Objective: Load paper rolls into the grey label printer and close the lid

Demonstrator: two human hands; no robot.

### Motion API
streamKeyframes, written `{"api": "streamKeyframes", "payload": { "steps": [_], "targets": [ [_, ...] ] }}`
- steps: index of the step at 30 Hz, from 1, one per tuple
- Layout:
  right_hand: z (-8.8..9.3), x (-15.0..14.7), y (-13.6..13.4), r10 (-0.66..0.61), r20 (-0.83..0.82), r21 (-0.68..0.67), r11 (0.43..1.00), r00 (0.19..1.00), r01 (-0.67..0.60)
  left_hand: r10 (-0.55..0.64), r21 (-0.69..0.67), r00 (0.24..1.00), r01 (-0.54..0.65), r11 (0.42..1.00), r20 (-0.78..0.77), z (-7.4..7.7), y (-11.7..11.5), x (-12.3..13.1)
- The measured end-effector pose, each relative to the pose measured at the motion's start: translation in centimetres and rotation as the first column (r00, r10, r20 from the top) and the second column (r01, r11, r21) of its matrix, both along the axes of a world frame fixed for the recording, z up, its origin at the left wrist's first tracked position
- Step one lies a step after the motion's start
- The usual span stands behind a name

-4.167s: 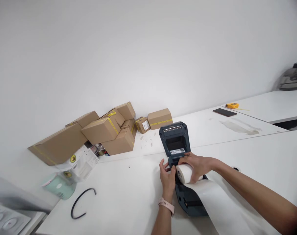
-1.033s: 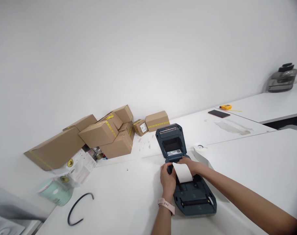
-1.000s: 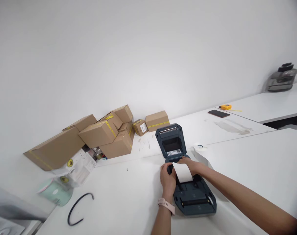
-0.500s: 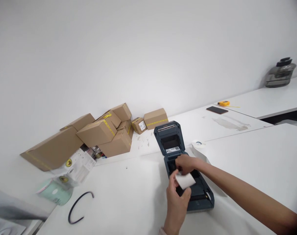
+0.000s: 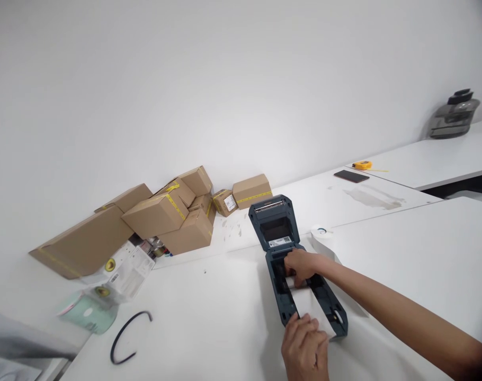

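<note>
A dark blue-grey label printer (image 5: 283,296) stands on the white table with its lid (image 5: 273,219) raised. A white paper strip (image 5: 309,304) lies along the inside of the printer, from under my right hand to the front edge. My left hand (image 5: 305,346) is closed on the front end of this strip, its fingers bent over the printer's front. My right hand (image 5: 300,266) reaches into the rear compartment with curled fingers; the fingertips and whatever they grip are hidden.
Cardboard boxes (image 5: 185,233) are piled at the back left. A white roll of paper (image 5: 320,233) lies behind the printer. A black curved strip (image 5: 119,338) and a green container (image 5: 90,313) are at left; a phone (image 5: 351,176) and yellow tape measure (image 5: 362,165) lie further back.
My left hand has drawn the paper strip toward me, from above the printer's middle down to its front edge. The strip now lies flat and longer. My right hand has stayed in the compartment.
</note>
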State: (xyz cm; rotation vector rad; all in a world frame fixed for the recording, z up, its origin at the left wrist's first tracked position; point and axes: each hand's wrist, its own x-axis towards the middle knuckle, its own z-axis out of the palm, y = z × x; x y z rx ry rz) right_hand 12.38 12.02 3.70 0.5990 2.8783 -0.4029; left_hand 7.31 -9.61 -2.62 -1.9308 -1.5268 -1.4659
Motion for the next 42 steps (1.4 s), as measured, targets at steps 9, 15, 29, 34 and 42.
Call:
{"api": "streamKeyframes", "payload": {
  "steps": [9,15,29,34,42],
  "targets": [
    [0.8,1.1,-0.3,0.002,-0.149,-0.082,0.997,0.989,-0.014,0.093,0.072,0.991,-0.086,0.994,-0.1,0.0,-0.3,0.6],
    [7.5,4.2,-0.4,-0.129,-0.568,-0.17,0.985,0.813,0.037,0.122,0.126,0.992,-0.12,0.985,-0.011,-1.9,0.0,1.1],
    [12.2,1.0,3.2,-0.485,-0.81,-0.386,0.864,0.331,0.322,0.108,0.036,0.994,-0.107,0.994,-0.024,-4.0,-0.6,1.3],
    [10.3,4.5,-2.0,-0.44,-0.837,-0.401,0.897,0.324,0.184,0.133,0.08,0.991,-0.132,0.988,-0.011,-3.7,-0.7,1.4],
    [1.2,8.8,-10.4,-0.375,-0.864,-0.343,0.927,0.338,0.151,0.255,0.127,0.966,-0.249,0.96,-0.037,-2.8,-1.3,1.9]
  ]
}}
